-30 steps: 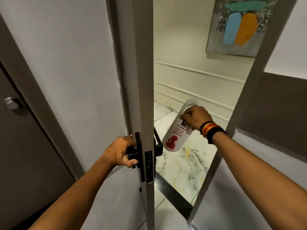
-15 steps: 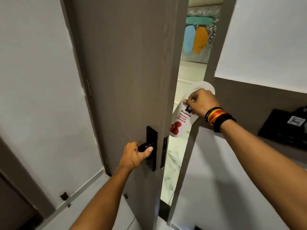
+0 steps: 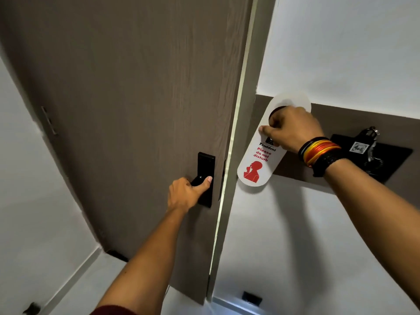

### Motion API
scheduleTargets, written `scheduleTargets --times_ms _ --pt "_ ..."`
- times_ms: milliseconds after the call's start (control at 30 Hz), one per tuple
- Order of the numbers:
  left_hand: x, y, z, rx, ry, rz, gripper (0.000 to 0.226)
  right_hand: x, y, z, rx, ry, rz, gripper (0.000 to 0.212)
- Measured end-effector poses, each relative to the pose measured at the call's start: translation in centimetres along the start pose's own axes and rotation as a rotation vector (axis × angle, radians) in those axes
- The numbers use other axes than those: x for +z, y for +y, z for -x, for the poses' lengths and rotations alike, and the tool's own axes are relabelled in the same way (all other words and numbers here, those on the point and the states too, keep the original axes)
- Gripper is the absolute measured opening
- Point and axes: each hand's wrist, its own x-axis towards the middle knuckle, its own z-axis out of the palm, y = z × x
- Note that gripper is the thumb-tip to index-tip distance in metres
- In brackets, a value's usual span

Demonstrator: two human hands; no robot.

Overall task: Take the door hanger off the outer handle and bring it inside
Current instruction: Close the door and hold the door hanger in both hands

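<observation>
Head view: right hand (image 3: 293, 130) grips door hanger (image 3: 261, 155), left hand (image 3: 186, 194) apart

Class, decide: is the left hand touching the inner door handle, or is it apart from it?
Touching. The head view shows the left hand wrapped around the black handle, its thumb pressed along the top of the lever, with no gap visible.

Inner handle (image 3: 200, 181), centre frame: mostly covered by left hand (image 3: 185, 194). Door hanger (image 3: 261, 155): hole and right edge hidden behind right hand (image 3: 293, 128). Key tag (image 3: 359, 147), right: number blurred. Small logo above "President" unreadable.
</observation>
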Motion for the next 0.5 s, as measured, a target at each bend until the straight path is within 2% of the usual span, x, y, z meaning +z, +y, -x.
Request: scheduleTargets --times_ms 500 --pt "3.1 2.2 -4.1 0.033 -0.051 -0.031 0.085 0.0 -0.8 -0.5 0.078 -0.006 0.1 0.037"
